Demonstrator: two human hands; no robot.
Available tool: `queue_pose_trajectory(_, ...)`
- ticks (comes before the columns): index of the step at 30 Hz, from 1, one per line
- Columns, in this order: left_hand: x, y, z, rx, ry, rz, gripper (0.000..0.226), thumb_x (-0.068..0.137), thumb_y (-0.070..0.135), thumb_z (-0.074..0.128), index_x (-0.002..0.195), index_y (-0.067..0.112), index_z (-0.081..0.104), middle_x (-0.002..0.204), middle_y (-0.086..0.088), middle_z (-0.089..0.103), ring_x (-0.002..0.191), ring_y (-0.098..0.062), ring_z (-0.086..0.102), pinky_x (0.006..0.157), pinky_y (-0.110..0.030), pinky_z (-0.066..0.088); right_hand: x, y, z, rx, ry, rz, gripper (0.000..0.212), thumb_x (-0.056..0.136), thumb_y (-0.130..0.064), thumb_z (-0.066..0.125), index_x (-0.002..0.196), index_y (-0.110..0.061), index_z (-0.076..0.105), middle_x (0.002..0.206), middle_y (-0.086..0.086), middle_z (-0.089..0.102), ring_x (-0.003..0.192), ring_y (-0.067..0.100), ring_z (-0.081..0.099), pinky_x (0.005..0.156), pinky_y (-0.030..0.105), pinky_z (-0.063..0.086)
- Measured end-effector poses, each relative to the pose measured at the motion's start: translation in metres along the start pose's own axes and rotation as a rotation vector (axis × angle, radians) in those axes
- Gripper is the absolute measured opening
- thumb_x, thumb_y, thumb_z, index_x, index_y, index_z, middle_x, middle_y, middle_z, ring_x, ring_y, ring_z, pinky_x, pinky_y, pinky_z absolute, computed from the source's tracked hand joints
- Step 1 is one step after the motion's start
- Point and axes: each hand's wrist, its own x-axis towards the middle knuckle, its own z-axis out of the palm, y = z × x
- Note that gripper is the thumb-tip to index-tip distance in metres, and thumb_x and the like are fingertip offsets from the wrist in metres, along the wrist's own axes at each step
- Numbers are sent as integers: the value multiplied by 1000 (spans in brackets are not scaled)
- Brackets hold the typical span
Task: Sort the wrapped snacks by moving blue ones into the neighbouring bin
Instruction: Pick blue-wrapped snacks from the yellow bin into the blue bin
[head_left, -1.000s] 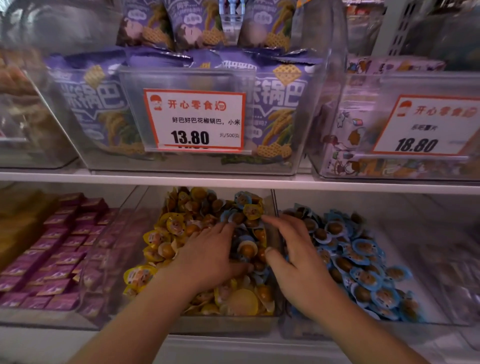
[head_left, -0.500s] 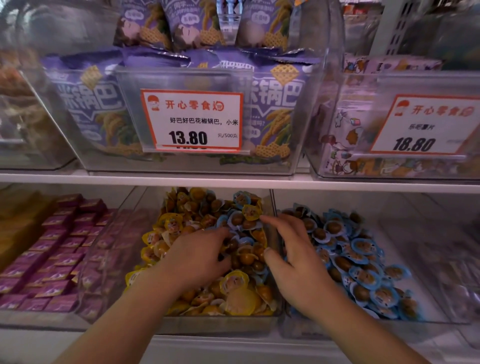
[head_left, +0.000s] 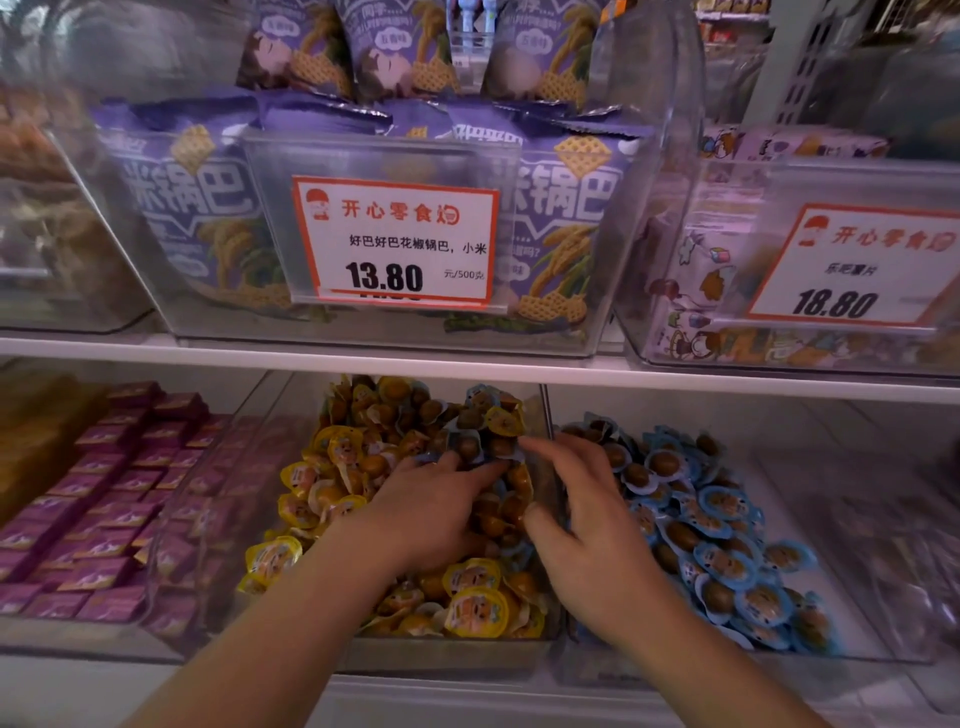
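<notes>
Reaching deeper into the yellow bin (head_left: 452, 657), the left hand (head_left: 431, 514) has slid from the middle of the pile toward twelve o'clock over the last second, its fingertips now buried among the blue-wrapped strays (head_left: 470, 447) heaped at the back of the yellow snacks (head_left: 472, 608). Its fingers are curled down into the heap, but whether they have pinched a wrapper cannot be told, since the tips are hidden. The right hand (head_left: 597, 525) has barely shifted; it straddles the clear divider (head_left: 546, 410) between the two bins, fingers spread and relaxed, holding nothing, with the index tip touching the same blue cluster from the three o'clock side.

Blue pieces sit mostly at the bin's twelve and one o'clock, a few more showing under the left palm; the neighbouring blue bin (head_left: 852, 652) lies just beside, at three o'clock, already well stocked with blue snacks (head_left: 722, 556). Judging by this, both hands are closing on the strays to rake or lift them over the divider, and the sort is still far from finished
</notes>
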Motion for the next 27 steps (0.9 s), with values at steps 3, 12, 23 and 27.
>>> queue_pose_trajectory(3,-3,-6,-5,-119,42,19,67,79,41,72,138,45,39,131,2,52,117,-21,55,91,-33,42,0,0,-1,9,-16,-1,53,94,-21,55,140,-44,42,143,-18,26,113,-12,34,87,-8,24)
queue_pose_trajectory(12,-15,-15,-7,-202,254,7,14,82,37,68,92,36,59,99,10,58,94,-14,59,76,-38,51,0,-1,-2,17,-19,13,54,93,-20,57,141,-39,44,144,-16,27,115,-11,34,89,-7,24)
queue_pose_trajectory(23,-47,-6,-60,-1202,374,-83,14,78,23,82,77,17,70,59,10,62,54,-2,61,53,-11,44,0,-8,-3,36,43,23,42,97,-31,55,137,-40,46,140,-21,31,128,-5,35,108,17,34)
queue_pose_trajectory(27,-61,5,-66,-1907,180,-44,24,82,14,74,102,2,67,91,-17,69,59,-17,57,57,-26,51,-8,-30,-14,240,387,-100,27,92,-37,54,117,-45,57,125,-22,52,121,-1,51,95,11,41)
